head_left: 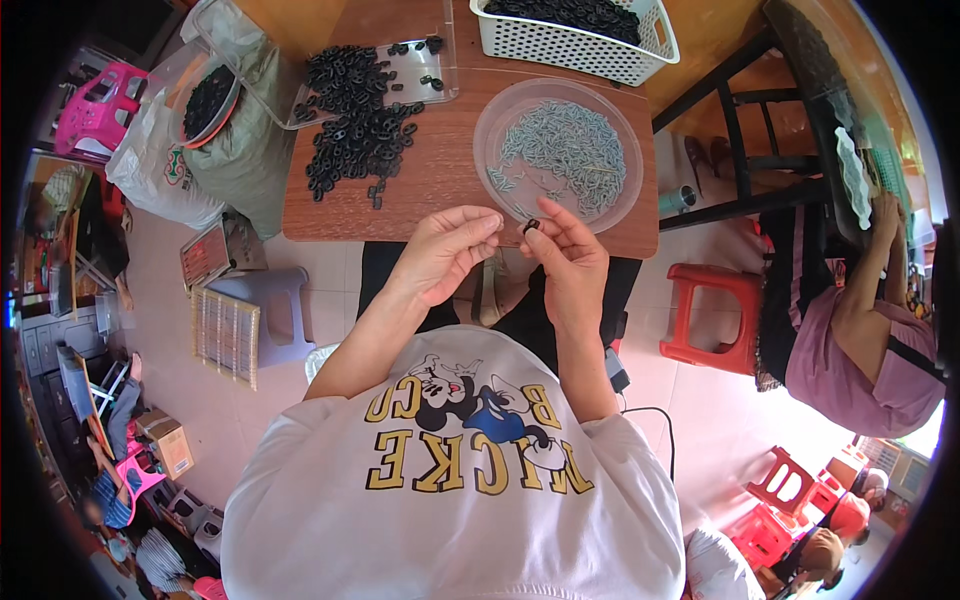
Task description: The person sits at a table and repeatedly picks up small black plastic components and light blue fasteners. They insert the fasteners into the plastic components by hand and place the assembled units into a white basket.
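Note:
In front of me, at the table's near edge, my right hand [572, 265] pinches a small black plastic piece [531, 226] between thumb and finger. My left hand [440, 255] is closed in a pinch just left of it; what its fingertips hold is too small to make out. The two hands are close but apart. Beyond them a round clear tray [482, 150] holds many thin silvery screw-like pieces [575, 140]. Loose black plastic pieces [350, 140] lie heaped on the table at the left, partly on a clear rectangular tray [452, 60].
A white perforated basket [590, 60] of black pieces stands at the table's [440, 200] far side. Left are full sacks [165, 165] and a grey-blue stool [285, 310]; right, a red stool [712, 318] and a seated person [850, 350] at another table.

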Demonstrator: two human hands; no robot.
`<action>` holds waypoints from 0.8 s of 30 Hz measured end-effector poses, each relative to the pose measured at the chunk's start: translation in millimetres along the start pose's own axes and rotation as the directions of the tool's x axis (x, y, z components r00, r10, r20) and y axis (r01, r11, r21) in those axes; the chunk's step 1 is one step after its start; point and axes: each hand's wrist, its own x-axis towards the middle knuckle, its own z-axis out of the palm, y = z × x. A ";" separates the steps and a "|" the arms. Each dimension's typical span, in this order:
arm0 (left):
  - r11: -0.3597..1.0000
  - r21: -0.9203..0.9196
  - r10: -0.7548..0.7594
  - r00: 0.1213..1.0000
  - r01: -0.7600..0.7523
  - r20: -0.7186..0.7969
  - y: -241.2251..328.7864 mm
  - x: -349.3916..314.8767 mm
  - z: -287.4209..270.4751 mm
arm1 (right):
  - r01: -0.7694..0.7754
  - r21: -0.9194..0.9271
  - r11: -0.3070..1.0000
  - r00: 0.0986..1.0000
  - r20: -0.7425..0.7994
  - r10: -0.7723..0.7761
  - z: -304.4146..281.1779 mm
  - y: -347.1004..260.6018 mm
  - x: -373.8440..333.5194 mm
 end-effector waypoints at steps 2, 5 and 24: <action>0.999 -0.030 0.010 1.000 -0.009 0.023 -2.3 -1.3 0.2 | 0.009 -0.099 0.995 1.000 -0.019 -0.011 5.2 -2.9 -3.0; 0.999 -0.044 0.017 0.997 -0.014 0.075 -2.5 -4.0 3.0 | -0.030 -0.184 0.982 1.000 -0.006 0.029 10.1 -6.8 -7.1; 0.998 0.033 0.043 0.999 -0.044 0.024 -8.8 -11.0 4.9 | -0.042 -0.208 0.977 0.999 -0.009 0.041 13.7 -6.6 -14.3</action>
